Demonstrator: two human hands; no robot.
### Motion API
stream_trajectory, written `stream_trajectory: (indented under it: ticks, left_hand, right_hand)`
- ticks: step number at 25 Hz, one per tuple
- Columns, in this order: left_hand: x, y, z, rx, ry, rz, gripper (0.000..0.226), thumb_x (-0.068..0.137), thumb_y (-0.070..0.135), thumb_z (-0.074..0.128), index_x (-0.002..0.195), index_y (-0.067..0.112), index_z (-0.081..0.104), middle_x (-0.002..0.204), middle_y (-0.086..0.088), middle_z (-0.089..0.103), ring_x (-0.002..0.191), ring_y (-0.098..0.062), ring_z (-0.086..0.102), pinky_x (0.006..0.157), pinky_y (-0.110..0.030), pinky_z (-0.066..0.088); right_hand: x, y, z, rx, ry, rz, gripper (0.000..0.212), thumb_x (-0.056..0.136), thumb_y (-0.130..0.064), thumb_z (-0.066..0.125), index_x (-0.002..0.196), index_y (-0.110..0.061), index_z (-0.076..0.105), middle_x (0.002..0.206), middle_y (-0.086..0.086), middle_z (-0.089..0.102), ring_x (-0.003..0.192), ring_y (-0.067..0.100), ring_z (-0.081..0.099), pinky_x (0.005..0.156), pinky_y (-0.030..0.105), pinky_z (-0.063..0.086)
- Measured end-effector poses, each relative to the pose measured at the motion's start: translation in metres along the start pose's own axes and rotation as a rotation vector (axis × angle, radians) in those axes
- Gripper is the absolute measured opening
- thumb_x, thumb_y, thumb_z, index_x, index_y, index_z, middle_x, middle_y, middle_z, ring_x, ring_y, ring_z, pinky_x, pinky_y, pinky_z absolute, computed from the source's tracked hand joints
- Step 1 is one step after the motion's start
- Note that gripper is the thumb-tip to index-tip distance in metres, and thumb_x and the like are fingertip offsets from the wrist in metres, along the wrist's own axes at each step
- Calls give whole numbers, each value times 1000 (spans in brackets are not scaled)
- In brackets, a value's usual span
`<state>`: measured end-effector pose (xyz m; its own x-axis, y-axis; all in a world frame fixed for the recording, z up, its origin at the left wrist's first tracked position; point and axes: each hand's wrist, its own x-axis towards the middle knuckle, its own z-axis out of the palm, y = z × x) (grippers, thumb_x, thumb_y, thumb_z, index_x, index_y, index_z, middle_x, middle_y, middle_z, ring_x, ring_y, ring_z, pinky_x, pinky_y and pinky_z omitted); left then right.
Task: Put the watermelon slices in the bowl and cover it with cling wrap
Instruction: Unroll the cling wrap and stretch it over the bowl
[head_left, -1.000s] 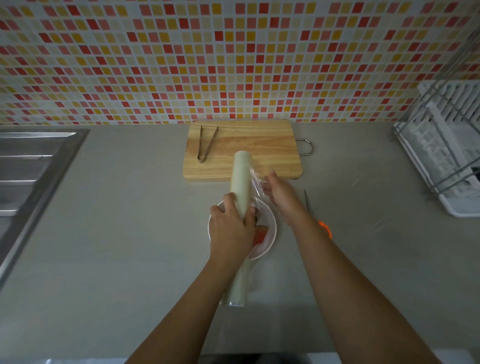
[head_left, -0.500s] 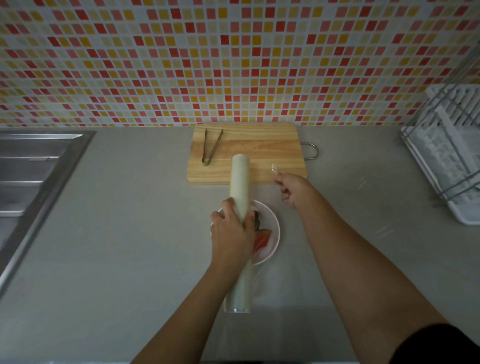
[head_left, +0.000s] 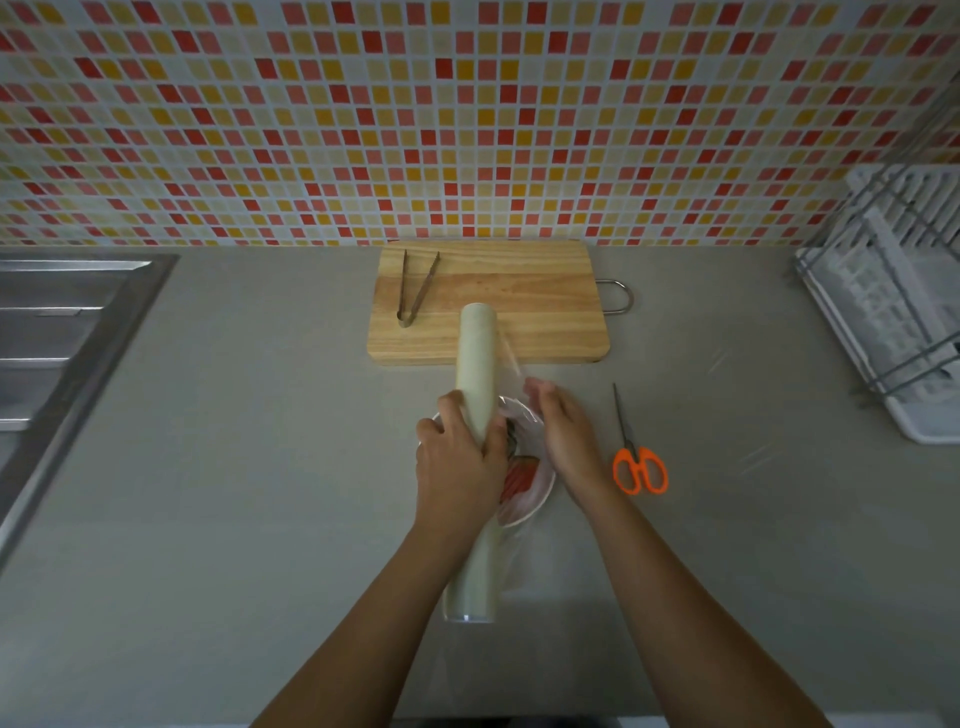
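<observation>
The left hand (head_left: 457, 457) grips the wrap roll (head_left: 475, 415) over the bowl (head_left: 535, 499), steadying it so film can unwind. The right hand (head_left: 563, 436) pinches the film's edge beside it. Watermelon (head_left: 519, 475) sits inside the bowl. Scissors (head_left: 639, 462) wait nearby on the counter (head_left: 260, 467); tongs (head_left: 415, 288) rest on the board (head_left: 519, 301) beyond.

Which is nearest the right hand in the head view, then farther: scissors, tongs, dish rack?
From the right hand:
1. Scissors, just to its right on the counter.
2. Tongs, back left on the cutting board.
3. Dish rack, far right.
</observation>
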<state>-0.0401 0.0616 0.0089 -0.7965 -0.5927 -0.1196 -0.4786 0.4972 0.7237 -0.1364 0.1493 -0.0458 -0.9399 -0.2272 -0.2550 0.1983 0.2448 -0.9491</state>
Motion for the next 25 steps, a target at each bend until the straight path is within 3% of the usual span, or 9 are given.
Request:
stream_trajectory:
  ticks: [6, 10, 12, 13, 15, 19, 20, 22, 25]
  left_hand:
    - [1, -5, -4, 56, 16, 37, 59, 83, 49, 58, 128, 17, 37, 101, -8, 42, 95, -37, 55, 76, -35, 41]
    - [1, -6, -4, 129, 54, 63, 59, 83, 51, 57, 125, 13, 39, 105, -17, 51, 94, -37, 55, 73, -37, 42]
    - [1, -6, -4, 129, 67, 67, 55, 83, 52, 58, 117, 12, 41, 101, -12, 51, 92, -35, 56, 69, -35, 41]
    - [1, -6, -4, 128, 69, 69, 52, 83, 52, 57, 112, 12, 41, 98, -9, 49, 91, -33, 56, 66, -34, 40]
    - [1, -6, -5, 129, 70, 74, 48, 84, 52, 56, 106, 13, 41, 93, -4, 44, 88, -31, 56, 64, -33, 38]
    - [1, -5, -7, 165, 49, 78, 50, 84, 55, 52, 107, 13, 42, 97, -9, 50, 89, -33, 57, 65, -34, 40]
    - [1, -4, -8, 179, 38, 80, 51, 84, 56, 52, 107, 12, 41, 97, -9, 50, 88, -34, 57, 66, -35, 41]
    - [-1, -3, -9, 222, 13, 92, 51, 84, 56, 51, 108, 12, 40, 96, -9, 48, 87, -35, 57, 65, -36, 41]
    - [-1, -1, -13, 248, -4, 85, 47, 87, 49, 52, 111, 10, 41, 99, -12, 47, 86, -37, 57, 66, -35, 37]
  right_hand:
    - [-13, 14, 3, 172, -74, 57, 34, 99, -17, 37, 125, -13, 57, 132, 7, 57, 123, 17, 51, 107, 33, 37]
    - [-19, 26, 2, 201, -36, -11, 38, 100, -12, 36, 137, -5, 43, 143, -5, 37, 133, 6, 32, 104, 10, 29]
    - [-22, 33, 2, 231, -5, 15, 34, 100, -17, 37, 129, -7, 52, 139, 2, 46, 127, 11, 43, 105, 19, 36]
    - [-25, 36, 2, 257, -23, 24, 32, 100, -23, 37, 119, -13, 60, 129, 5, 58, 119, 13, 53, 103, 29, 41]
    - [-31, 38, 3, 296, -79, 31, 39, 97, -40, 34, 106, -24, 68, 113, 1, 69, 110, 12, 61, 98, 36, 46]
    - [-32, 44, 8, 225, -22, 58, 51, 97, -47, 30, 139, -22, 42, 146, -1, 42, 134, 11, 37, 114, 36, 29]
    - [-33, 44, 9, 184, 6, 57, 47, 98, -44, 30, 136, -22, 46, 141, -2, 46, 131, 11, 41, 111, 34, 32]
    - [-34, 40, 8, 119, 57, 39, 36, 100, -35, 32, 110, -21, 63, 115, 2, 65, 110, 15, 58, 100, 37, 44]
    - [-35, 33, 7, 80, 125, 36, 36, 100, -28, 35, 78, -24, 63, 85, -4, 66, 85, 15, 61, 80, 32, 48]
